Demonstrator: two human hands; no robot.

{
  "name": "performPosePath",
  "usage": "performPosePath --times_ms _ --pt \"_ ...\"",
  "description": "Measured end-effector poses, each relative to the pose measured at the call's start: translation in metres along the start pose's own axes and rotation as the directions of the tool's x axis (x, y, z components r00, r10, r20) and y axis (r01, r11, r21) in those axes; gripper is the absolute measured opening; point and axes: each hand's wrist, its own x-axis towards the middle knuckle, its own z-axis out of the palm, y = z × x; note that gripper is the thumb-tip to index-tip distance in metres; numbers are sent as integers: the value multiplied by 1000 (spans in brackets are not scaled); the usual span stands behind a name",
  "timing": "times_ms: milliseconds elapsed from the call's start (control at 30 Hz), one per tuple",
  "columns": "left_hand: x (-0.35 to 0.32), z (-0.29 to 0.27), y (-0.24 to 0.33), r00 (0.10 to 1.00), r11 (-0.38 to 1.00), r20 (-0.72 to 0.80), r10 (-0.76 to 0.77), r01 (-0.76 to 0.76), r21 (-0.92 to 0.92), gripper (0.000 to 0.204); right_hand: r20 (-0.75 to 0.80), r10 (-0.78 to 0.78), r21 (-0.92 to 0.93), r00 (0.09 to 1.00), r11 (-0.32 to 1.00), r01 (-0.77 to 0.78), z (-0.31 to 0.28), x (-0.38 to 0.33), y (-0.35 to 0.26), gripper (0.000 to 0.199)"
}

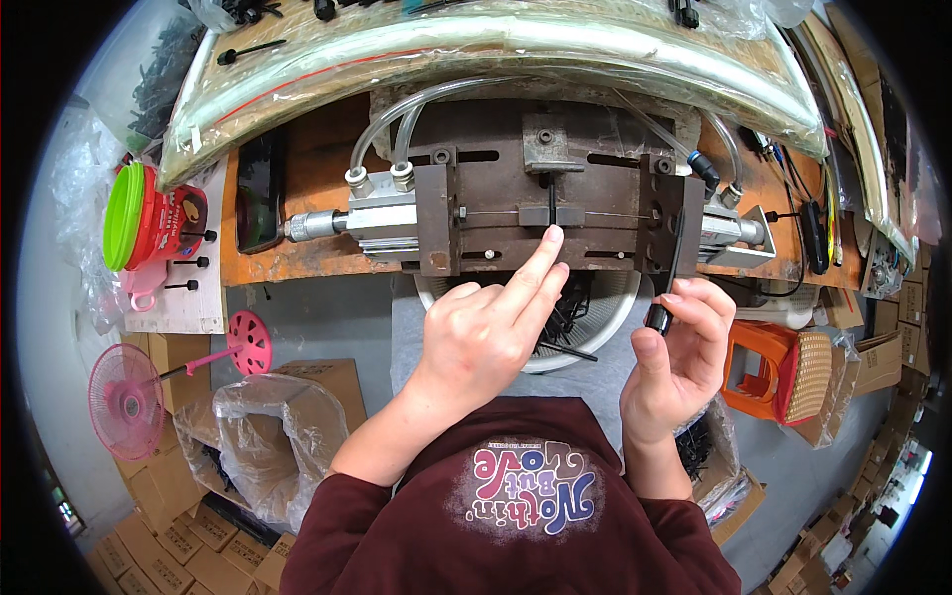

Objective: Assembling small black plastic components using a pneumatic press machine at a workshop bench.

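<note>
Two hands: left hand (486, 332) at press jig (550, 213), right hand (684, 347) pinching one black tie (672, 268).

Left hand (481, 332) reaching forward, index finger extended, right hand (679, 352) raised, fingers pinched, both forearms bare

Person: dark maroon long-sleeved top (cuffs pushed up the forearms), pink, white and purple lettering printed on chest; bare hands.

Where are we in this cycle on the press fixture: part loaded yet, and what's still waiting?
Loading is under way: the left hand sets a thin black piece upright in the centre slot of the metal fixture. The right hand holds the next black part ready. Left: more black parts lie in the white basin below.
</note>
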Motion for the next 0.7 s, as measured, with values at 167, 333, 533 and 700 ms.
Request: performPosePath --times_ms 167,333,533,700 --pt "1 1 -4 998 998 21 54 -55 10 20 115 -34 -64 993 997 42 -7 4 -5 41" --pt "2 2 -4 999 999 14 30 -29 -35 21 182 -42 -167 982 983 73 -12 11 -11 44" --pt "0 -1 -4 999 987 -50 -4 -4 -160 25 255 -80 -349 964 922 169 -18 22 -6 37" --pt "-10 -31 6 960 885 -109 -260 191 -425 30 536 -106 -336 838 883 327 4 26 5 26"
